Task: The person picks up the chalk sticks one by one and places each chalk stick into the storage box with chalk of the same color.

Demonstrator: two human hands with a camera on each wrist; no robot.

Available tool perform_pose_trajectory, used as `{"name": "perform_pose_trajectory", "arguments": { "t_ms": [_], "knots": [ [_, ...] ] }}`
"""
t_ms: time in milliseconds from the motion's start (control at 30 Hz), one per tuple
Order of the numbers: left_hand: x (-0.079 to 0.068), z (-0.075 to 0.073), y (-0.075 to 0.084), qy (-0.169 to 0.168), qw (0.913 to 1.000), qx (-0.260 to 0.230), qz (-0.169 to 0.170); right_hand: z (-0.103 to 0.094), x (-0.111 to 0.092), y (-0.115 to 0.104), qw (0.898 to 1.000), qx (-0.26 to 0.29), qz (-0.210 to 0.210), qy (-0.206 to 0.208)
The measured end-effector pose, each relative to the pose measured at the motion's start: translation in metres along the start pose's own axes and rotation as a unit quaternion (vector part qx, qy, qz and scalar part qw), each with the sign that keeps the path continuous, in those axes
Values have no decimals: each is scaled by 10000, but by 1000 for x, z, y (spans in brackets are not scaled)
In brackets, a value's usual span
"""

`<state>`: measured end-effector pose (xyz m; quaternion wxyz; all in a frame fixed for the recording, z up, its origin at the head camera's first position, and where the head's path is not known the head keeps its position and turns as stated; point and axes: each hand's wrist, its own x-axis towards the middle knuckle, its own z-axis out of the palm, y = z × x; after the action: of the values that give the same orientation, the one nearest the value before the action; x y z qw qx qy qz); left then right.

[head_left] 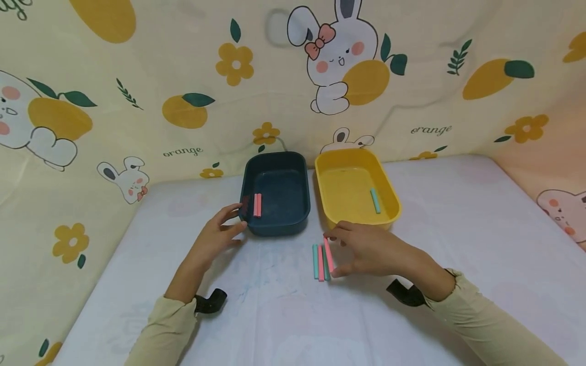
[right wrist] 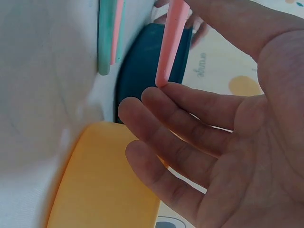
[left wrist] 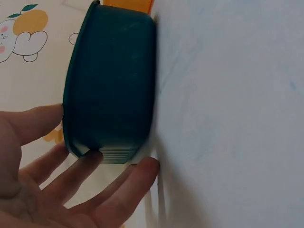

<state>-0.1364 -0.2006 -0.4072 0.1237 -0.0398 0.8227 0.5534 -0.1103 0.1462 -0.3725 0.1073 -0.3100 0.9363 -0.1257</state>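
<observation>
My right hand (head_left: 371, 249) pinches a pink chalk stick (head_left: 328, 255) by its ends between thumb and fingertip, just over the table. Right beside it, a pink chalk stick (head_left: 321, 264) lies between two teal chalk sticks (head_left: 315, 262). In the right wrist view the held stick (right wrist: 171, 45) points down to the fingertip. My left hand (head_left: 215, 239) touches the left side of a dark blue bin (head_left: 274, 230) with loosely spread fingers. Two pink chalk sticks (head_left: 258, 205) lie inside that bin. One teal chalk stick (head_left: 375, 201) lies in the yellow bin (head_left: 322, 190).
Both bins stand side by side at the back of the white-covered table (head_left: 284, 320). Behind them hangs a cream cloth (head_left: 284, 91) printed with rabbits and oranges. Black wrist straps (head_left: 210, 301) sit at both sleeves.
</observation>
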Motion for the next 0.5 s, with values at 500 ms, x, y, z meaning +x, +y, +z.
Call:
{"name": "perform_pose_trajectory", "arguments": {
  "t_ms": [500],
  "knots": [
    [3, 6, -2, 368, 9978, 518, -178, -3, -3, -1, 9999, -34, -11, 103]
  ]
}}
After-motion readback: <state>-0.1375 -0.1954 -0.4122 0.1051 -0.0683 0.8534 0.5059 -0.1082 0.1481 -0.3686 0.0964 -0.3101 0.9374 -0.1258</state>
